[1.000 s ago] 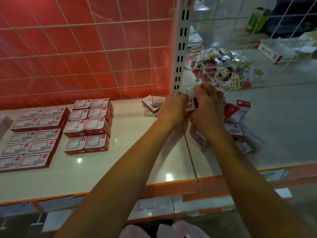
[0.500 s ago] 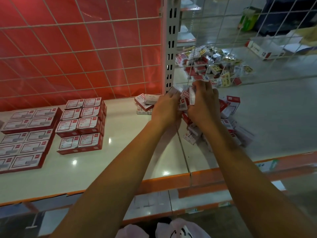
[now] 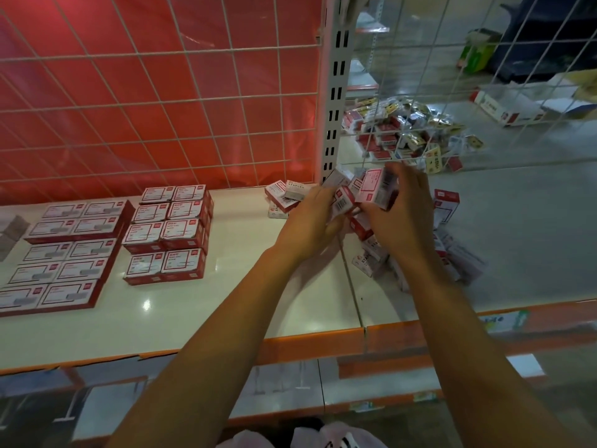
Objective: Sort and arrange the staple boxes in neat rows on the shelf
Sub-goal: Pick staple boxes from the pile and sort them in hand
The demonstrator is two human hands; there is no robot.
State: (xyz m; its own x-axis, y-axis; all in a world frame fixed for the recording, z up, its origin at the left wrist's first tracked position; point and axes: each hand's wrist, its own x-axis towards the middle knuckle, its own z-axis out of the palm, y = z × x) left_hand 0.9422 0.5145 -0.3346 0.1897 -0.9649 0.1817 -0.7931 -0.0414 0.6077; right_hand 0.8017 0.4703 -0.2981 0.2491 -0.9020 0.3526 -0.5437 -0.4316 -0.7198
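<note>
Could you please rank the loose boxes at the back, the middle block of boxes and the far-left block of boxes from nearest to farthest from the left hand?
1. The loose boxes: just left of the left hand, at the back of the shelf.
2. The middle block of boxes: farther left.
3. The far-left block of boxes: at the left end.

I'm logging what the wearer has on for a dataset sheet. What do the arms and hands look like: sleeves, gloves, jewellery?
Both arms are bare as far up as the view shows: no sleeve on the left forearm or the right forearm. The left hand and the right hand wear no gloves. No watch, bracelet or ring shows on the sides facing the camera.
</note>
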